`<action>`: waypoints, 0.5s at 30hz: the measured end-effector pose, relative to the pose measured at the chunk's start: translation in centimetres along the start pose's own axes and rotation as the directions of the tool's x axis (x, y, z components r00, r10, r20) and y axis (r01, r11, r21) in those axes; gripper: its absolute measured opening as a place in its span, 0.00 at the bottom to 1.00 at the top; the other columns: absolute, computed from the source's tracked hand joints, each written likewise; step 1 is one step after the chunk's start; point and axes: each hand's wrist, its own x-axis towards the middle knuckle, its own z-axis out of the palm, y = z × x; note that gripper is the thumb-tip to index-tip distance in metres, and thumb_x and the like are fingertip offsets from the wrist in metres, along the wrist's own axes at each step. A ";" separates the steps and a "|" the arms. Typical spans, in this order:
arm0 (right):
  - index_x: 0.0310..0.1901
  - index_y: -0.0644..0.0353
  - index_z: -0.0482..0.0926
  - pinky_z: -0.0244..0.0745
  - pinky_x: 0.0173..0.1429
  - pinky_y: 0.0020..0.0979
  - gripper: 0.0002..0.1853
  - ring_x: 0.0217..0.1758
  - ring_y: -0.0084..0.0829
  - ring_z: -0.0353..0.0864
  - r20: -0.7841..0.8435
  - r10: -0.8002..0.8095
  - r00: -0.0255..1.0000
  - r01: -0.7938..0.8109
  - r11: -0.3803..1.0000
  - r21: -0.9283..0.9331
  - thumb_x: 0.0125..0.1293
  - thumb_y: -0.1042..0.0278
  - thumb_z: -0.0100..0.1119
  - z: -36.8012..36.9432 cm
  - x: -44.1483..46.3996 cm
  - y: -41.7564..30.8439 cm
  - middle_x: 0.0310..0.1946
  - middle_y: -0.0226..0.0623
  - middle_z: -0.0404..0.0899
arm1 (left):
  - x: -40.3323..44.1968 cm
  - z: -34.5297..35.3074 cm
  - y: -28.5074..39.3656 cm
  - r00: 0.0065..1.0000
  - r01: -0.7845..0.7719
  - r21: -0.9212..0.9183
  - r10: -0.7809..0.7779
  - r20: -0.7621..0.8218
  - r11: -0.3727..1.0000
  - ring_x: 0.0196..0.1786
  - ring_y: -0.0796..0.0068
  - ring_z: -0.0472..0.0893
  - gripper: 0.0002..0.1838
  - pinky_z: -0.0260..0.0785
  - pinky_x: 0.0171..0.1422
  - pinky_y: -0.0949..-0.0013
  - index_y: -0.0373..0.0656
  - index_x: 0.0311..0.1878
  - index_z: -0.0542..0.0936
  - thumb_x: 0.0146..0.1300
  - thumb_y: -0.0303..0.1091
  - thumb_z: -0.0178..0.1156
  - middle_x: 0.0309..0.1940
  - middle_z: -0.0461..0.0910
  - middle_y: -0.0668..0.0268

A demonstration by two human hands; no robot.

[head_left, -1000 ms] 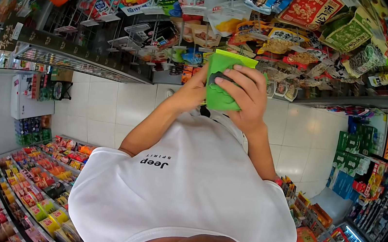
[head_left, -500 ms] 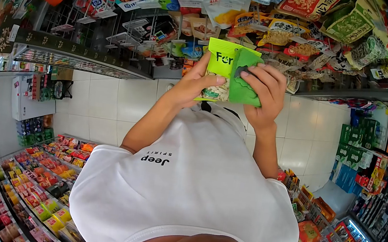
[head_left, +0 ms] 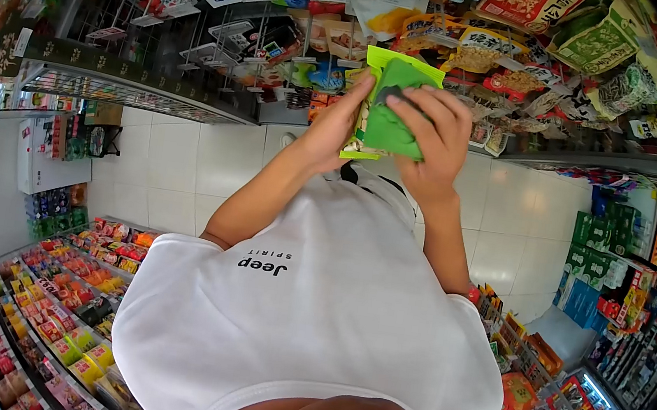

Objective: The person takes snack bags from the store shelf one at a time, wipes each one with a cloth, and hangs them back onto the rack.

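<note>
A yellow-green snack packet is upright in front of my chest, held at its left edge by my left hand. My right hand has its fingers wrapped over a folded green cloth with a dark patch, pressed flat against the packet's face. The cloth hides most of the packet; its top strip and lower left part show. The left fingers behind the packet are hidden.
Ahead, a rack of hanging snack bags spans the view, with a metal shelf edge at left. Packed snack shelves stand lower left, more goods lower right. Tiled floor shows between. Green cartons are stacked at right.
The green cloth first covered the packet, moved right and bared its printed face, then moved back left over it. Both hands are now slightly higher in view.
</note>
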 end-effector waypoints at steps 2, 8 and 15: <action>0.51 0.51 0.88 0.72 0.60 0.41 0.24 0.58 0.38 0.79 0.065 -0.048 0.997 0.045 0.998 0.042 0.48 0.71 0.68 -0.1 0.1 0.1 0.53 0.28 0.85 | 0.5 -0.4 -0.1 0.998 -0.067 -0.028 0.067 -0.006 0.997 0.68 0.66 0.80 0.33 0.77 0.70 0.57 0.45 0.77 0.66 0.84 0.59 0.35 0.69 0.75 0.60; 0.51 0.50 0.89 0.73 0.61 0.41 0.24 0.58 0.38 0.78 0.017 0.020 1.000 -0.021 0.998 0.051 0.48 0.72 0.67 0.6 0.3 0.9 0.53 0.29 0.85 | 0.4 -0.4 0.4 0.998 -0.067 0.002 0.067 0.002 0.998 0.67 0.67 0.80 0.33 0.77 0.70 0.58 0.44 0.77 0.66 0.85 0.59 0.35 0.68 0.76 0.60; 0.50 0.52 0.89 0.74 0.63 0.41 0.24 0.58 0.40 0.80 0.012 0.047 0.999 -0.048 0.994 0.101 0.48 0.74 0.67 0.1 0.5 2.1 0.52 0.31 0.86 | 0.4 -0.6 0.6 0.998 -0.060 -0.073 0.062 0.032 0.996 0.64 0.71 0.81 0.25 0.80 0.65 0.62 0.52 0.76 0.64 0.86 0.53 0.39 0.66 0.76 0.65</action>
